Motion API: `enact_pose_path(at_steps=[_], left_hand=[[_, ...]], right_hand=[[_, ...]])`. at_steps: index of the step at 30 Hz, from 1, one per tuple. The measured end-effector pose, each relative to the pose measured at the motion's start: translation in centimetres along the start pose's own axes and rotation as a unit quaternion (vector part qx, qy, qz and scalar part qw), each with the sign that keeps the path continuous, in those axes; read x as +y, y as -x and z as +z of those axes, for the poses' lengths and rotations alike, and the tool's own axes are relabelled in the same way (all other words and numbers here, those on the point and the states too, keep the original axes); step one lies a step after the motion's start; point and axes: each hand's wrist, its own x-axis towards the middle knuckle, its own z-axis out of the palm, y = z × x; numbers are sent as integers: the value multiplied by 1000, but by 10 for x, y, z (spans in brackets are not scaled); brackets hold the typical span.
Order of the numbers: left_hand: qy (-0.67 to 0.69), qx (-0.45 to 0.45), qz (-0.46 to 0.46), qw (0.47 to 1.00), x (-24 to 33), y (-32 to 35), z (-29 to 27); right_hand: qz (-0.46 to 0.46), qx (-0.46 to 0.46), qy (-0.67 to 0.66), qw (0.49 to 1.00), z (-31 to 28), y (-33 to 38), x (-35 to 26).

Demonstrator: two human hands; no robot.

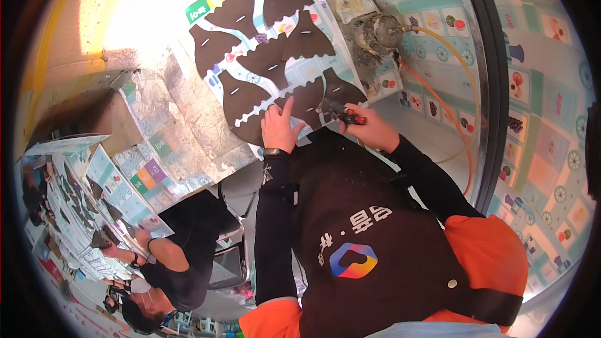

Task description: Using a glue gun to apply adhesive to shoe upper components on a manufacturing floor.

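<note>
Several dark brown cut pieces (261,62), wavy along one edge, lie in rows on a printed sheet (220,91) in front of me. Small pale slits or marks show on them. Fingers apart, my left hand (282,126) rests open at the near row, touching a brown piece (249,130). Just to its right, my right hand (374,130) is closed round a small black and red spray gun (344,113). The gun's front end is over the near brown pieces, close to the right-hand one (343,89).
A stained metal pot (383,31) with yellow and orange hoses (443,112) stands right of the sheet. A dark metal frame post (494,87) rises farther right. At lower left, another person (181,263) handles similar pieces at a table, near a black chair (200,219).
</note>
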Motion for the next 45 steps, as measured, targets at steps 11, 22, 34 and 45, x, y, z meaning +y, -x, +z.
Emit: enact_pose_path(at_steps=[11, 22, 34, 45], left_hand=[[12, 22, -31, 999, 1, 1, 5], [-12, 39, -40, 998, 0, 0, 13], [-5, 33, -33, 999, 1, 0, 5], [-2, 26, -55, 998, -79, 66, -43]], right_hand=[[-50, 44, 129, 989, 22, -31, 33], [-52, -32, 117, 991, 22, -31, 34], [-108, 34, 160, 981, 8, -30, 38], [-8, -59, 30, 998, 75, 0, -3]])
